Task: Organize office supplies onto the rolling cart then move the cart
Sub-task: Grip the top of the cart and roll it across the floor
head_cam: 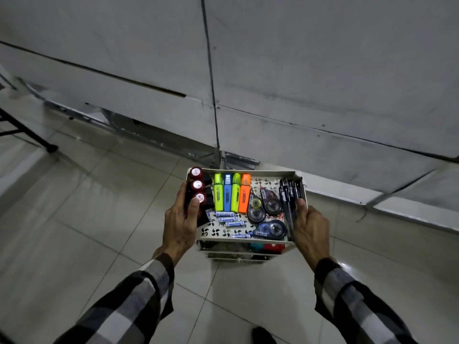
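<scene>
White perforated metal forms the top tray of the rolling cart [248,171], which stands on the tiled floor [82,207] close to a grey wall panel [323,70]; lower tiers show dimly beneath the near rim, their contents too dark to identify. Head view, tray contents from left to right: a row of dark red cylindrical containers [196,186] with round white labels along the left wall; four highlighters [231,196] lying side by side in yellow, blue, yellow-green and orange; several small batteries [227,219] scattered just below the highlighters; three correction tape dispensers [269,214] in the centre-right area; a bundle of dark pens [290,197] along the right wall. The left hand [180,225] is closed around the left edge of the tray, thumb lying over the red containers, fingers wrapped on the outer side. The right hand [310,228] is closed around the right edge, thumb resting against the pens inside the wall, fingers outside it. Both forearms wear checked sleeves [139,294]. A dark shoe tip [262,335] shows on the floor at the bottom edge of the view.
</scene>
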Tool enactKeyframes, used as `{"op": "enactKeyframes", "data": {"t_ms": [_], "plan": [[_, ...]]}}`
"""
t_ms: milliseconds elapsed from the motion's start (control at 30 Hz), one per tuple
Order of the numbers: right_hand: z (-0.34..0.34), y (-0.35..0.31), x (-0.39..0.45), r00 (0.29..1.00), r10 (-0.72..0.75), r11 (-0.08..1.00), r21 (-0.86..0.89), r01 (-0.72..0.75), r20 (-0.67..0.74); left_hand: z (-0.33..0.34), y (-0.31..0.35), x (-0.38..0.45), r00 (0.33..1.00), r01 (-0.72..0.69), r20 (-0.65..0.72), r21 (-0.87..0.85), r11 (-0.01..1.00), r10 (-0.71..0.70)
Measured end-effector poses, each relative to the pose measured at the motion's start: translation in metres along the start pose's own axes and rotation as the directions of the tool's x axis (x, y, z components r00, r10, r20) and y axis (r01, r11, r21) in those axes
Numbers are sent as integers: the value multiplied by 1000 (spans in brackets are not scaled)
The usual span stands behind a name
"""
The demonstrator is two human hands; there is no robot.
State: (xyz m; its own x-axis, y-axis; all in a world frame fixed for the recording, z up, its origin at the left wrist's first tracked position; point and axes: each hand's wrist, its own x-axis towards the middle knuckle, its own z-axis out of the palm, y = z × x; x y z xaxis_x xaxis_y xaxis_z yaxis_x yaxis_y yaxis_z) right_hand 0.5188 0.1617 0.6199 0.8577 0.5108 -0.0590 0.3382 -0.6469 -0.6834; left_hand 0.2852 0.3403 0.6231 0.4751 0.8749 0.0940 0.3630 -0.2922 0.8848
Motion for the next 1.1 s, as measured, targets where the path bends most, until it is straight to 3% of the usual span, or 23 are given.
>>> {"op": "enactKeyframes", "data": {"t_ms": [233, 600, 933, 1100], "plan": [[-1, 18, 23, 999, -9, 1000, -17, 8, -54, 21, 2, 24, 999, -11, 45, 7, 1000, 10], [-21, 50, 111, 994, -105, 992, -67, 103, -21, 79, 18, 45, 997, 7, -71, 17, 1000, -6], [-49, 61, 169, 998, -53, 999, 12, 53, 29, 134, 44, 75, 996, 6, -88, 12, 1000, -5], [-69, 74, 193, 999, -38, 999, -15, 38, -13, 165, 56, 98, 999, 9, -45, 27, 1000, -8]]}}
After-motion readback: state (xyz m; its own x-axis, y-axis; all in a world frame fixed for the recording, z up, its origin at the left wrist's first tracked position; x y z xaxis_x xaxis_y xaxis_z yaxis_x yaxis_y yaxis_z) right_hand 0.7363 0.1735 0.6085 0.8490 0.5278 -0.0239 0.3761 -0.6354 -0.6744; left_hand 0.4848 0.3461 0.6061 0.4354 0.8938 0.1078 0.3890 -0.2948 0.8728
